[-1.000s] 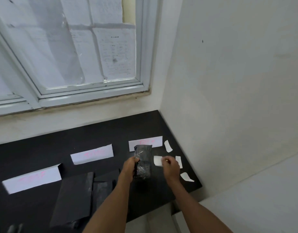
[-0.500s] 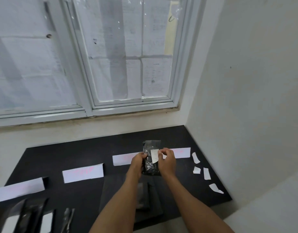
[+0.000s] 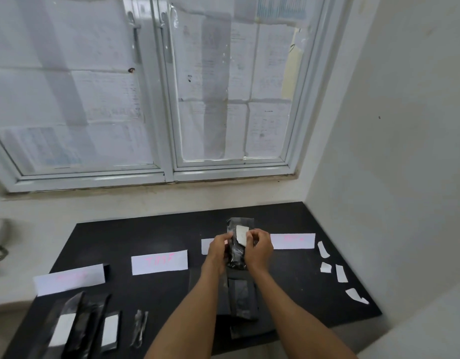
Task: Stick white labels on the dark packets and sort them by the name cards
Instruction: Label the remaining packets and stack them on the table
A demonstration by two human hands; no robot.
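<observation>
Dark packet (image 3: pixel 236 257): holding it just above the table (image 3: pixel 159 229), between both hands, long axis running away from the body. Gripping its left edge with the left hand (image 3: pixel 218 251); pinching the white label (image 3: pixel 241 235) onto its front with the right hand (image 3: pixel 258 248), the nearer one to the label.

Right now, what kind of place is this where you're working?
Probably a plain workroom or office: a black counter under a paper-covered window, name cards in a row, loose white labels. The left hand grips a dark packet; the right hand pinches its label.
</observation>
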